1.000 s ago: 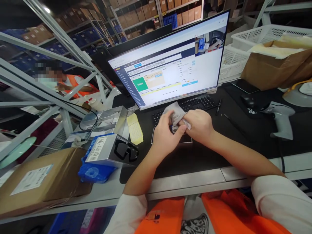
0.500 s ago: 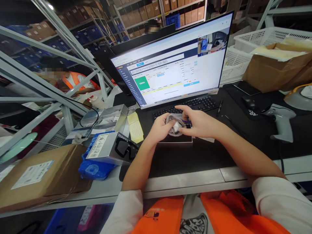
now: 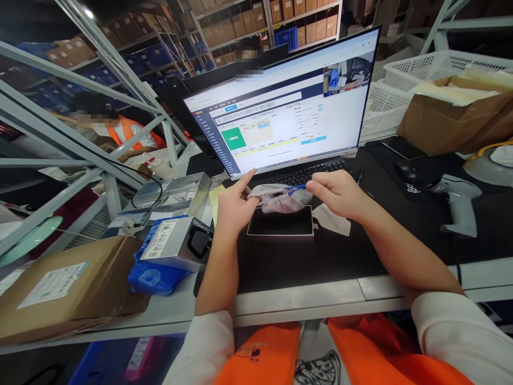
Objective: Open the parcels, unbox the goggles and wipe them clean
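A soft grey drawstring pouch (image 3: 285, 199) is stretched sideways between my two hands, above the desk mat. My left hand (image 3: 237, 203) is closed on the pouch's left end, its index finger pointing out toward the monitor. At the other side, my right hand (image 3: 334, 193) pinches the blue drawstring (image 3: 296, 188) that comes out of the pouch. The inside of the pouch cannot be seen. Just below it lies a shallow dark box with a pale rim (image 3: 279, 223). A small whitish piece of cloth or paper (image 3: 332, 219) is right of that box.
A monitor (image 3: 280, 112) and a keyboard (image 3: 308, 172) stand behind my hands. On the left are a silver glasses box (image 3: 176, 243), blue wrapping (image 3: 158, 278) and a carton (image 3: 72, 289). A scanner (image 3: 460, 206) and a white basket (image 3: 433, 67) are at right. A co-worker sits at far left.
My hands have moved apart, left and right. The pouch, earlier bunched up between them, is now drawn out lengthwise. The right hand now has the blue drawstring, and the dark box shows more.
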Available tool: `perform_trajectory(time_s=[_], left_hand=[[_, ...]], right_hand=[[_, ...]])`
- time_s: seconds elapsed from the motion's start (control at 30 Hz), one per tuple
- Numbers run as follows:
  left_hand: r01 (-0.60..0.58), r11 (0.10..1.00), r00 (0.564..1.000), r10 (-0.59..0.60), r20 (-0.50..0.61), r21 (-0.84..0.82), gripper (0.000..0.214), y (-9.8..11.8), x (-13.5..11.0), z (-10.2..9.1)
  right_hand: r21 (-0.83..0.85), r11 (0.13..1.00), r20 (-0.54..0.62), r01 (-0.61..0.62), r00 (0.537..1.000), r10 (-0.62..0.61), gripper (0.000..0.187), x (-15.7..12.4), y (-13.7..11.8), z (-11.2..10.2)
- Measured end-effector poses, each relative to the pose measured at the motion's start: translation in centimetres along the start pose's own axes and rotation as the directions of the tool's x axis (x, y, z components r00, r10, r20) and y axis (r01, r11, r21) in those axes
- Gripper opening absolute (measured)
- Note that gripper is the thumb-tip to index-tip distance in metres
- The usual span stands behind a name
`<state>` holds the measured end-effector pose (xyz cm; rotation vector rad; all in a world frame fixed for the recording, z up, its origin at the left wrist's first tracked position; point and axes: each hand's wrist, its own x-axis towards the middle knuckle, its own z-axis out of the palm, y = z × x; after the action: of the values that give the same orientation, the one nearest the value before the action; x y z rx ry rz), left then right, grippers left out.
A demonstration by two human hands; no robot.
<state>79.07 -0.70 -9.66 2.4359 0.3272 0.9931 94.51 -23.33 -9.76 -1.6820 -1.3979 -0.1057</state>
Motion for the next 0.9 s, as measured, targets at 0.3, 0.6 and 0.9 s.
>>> perform_trajectory(time_s=[0.3, 0.6, 0.9], left_hand=[[-0.012, 0.588, 0.977, 0.178, 0.116, -0.809, 0.029, 1.0, -2.3, -5.5], [-0.037, 0.063, 0.997, 0.07, -0.033, -0.997, 0.015, 3.7, -2.1, -4.6], [-0.074, 0.044, 0.885, 0.462, -0.045, -0.996, 0.022, 5.9, -4.3, -3.8]], right_hand=[[0.005, 0.997, -0.375, -0.072, 0.924, 0.069, 0.059, -0.9, 0.7, -2.2], [0.0, 0.993, -0.053, -0.118, 0.992, 0.118, 0.057, 1.2, 3.4, 0.1], [0.122, 0.939, 0.238, 0.32, 0.909, -0.341, 0.079, -1.8, -4.1, 5.5]])
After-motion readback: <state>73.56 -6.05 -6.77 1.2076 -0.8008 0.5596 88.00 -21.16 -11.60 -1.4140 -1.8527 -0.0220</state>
